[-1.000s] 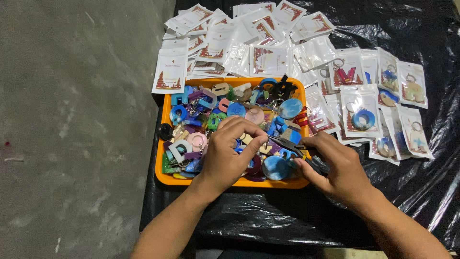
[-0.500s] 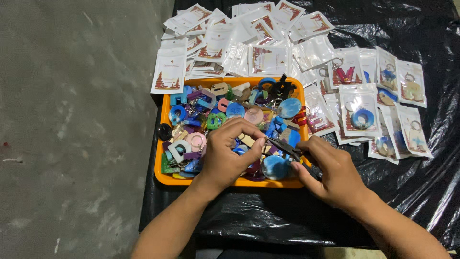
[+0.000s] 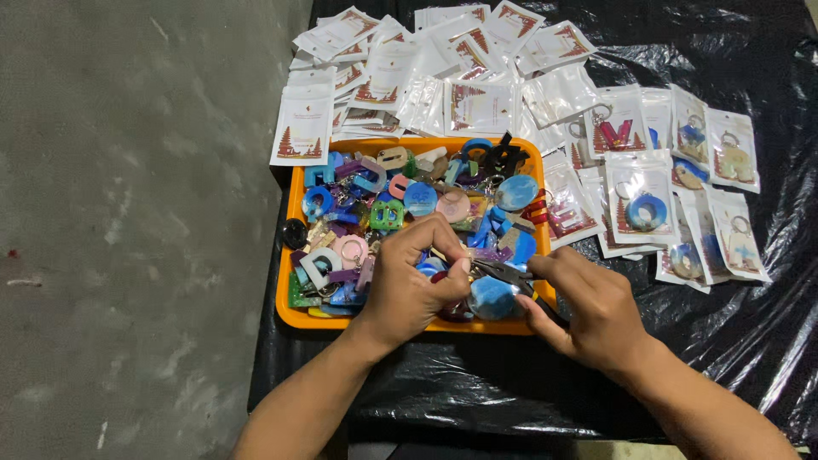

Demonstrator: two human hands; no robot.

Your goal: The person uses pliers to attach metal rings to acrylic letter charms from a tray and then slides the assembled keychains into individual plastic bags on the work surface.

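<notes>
We see a black plastic sheet (image 3: 699,358) covering the right of the frame, with white sealed keychain packets (image 3: 477,102) spread across the top. At centre sits an orange plastic tray (image 3: 294,315) of colourful resin letter keychains (image 3: 383,213). Over its lower edge, our left hand (image 3: 413,285) pinches a small keychain piece, and our right hand (image 3: 592,311) grips dark metal pliers (image 3: 503,271) meeting it.

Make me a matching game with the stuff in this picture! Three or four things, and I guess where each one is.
Things:
1. orange tray
2. pliers
3. white packets
4. packet with blue ring

Places:
A. right of the tray, on the black plastic sheet
B. piled beyond the tray
C. gripped in the right hand
D. under both hands, full of colourful pieces

Pairs: 1-D, 2-C, 3-B, 4-A
</notes>
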